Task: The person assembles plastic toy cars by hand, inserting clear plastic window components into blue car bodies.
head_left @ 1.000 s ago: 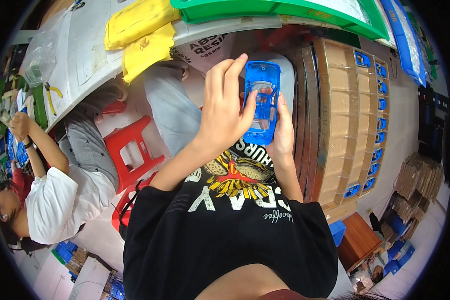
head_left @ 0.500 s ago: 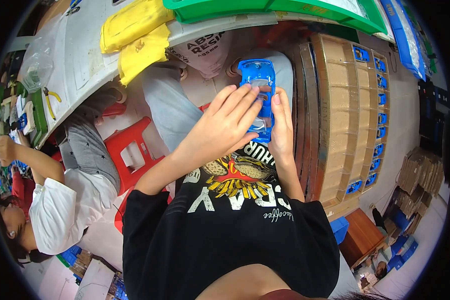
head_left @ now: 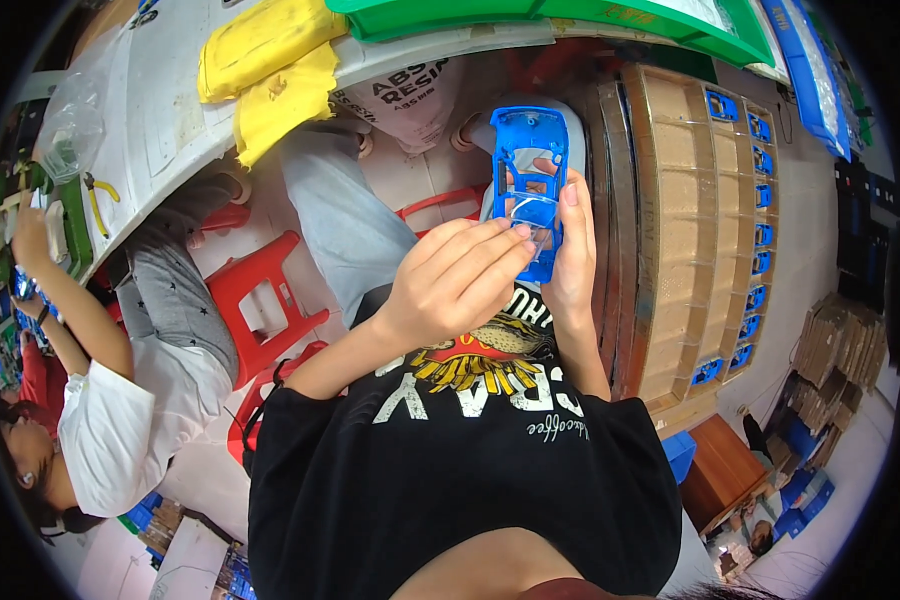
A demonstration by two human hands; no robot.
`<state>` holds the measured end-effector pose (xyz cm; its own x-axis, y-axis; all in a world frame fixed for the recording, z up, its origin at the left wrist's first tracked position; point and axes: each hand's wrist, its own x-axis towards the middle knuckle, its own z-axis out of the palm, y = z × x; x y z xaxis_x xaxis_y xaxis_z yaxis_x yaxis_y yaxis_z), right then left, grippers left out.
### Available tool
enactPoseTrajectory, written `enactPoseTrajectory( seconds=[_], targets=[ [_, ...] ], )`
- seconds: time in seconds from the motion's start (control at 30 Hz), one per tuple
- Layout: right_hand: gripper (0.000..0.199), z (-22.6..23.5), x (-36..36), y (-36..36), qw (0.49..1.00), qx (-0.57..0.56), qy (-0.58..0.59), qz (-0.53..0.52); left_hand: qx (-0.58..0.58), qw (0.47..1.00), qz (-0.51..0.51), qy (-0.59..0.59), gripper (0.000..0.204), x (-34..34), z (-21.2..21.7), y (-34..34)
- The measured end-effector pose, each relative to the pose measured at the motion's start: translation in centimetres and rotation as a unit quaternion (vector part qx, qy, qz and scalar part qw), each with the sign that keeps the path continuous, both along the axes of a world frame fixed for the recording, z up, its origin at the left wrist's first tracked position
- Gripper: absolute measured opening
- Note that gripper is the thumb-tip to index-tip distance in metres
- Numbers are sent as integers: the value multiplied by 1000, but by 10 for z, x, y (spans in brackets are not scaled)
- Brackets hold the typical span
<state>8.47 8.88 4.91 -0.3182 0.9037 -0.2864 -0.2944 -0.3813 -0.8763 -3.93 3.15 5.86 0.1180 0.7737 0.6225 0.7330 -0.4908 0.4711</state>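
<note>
At centre, by the straight-fingered left hand [head_left: 455,275] (grip unclear), a clear plastic piece [head_left: 522,208] is being touched; a blue plastic car shell [head_left: 530,138], seemingly unfinished, is being gripped by the curled right hand [head_left: 573,250]. At right, similar shells [head_left: 763,196] are being held in a brown compartmented tray [head_left: 675,190].

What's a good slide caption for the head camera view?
The right hand holds a blue car-shaped shell, the left hand with its fingertips over the near end.

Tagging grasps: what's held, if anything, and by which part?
Blue toy car shell: the right hand holds it by its right long side. The left hand touches near its lower end; can't tell if it grips.
</note>
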Motion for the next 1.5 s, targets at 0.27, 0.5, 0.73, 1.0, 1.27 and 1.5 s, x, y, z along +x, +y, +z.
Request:
enactPoseTrajectory(
  seconds=[0.27, 0.5, 0.73, 1.0, 1.27, 1.5],
  targets=[
    [35, 0, -3, -6, 999, 20, -29, -1, 14, 998, 41, 47, 27, 1, 0, 0],
    [34, -1, -1, -5, 1000, 7, 0, 5, -60, 989, 38, 127, 36, 8, 2, 5],
    [34, -2, -2, -5, 1000, 7, -22, 4, -137, 987, 17, 87, 46, 3, -1, 5],
    [35, -9, -9, -14, 999, 27, -6, 37, -428, 713, -26, -555, 20, -15, -18, 35],
    [25, 0, -9, -3, 993, 75, -57, 66, -256, 894, 72, -362, 9, -9, -16, 37],
    [10, -8, -12, 5, 953, 156, -244, 85, -233, 921, 112, -291, 11, 2, -22, 32]
  ],
)
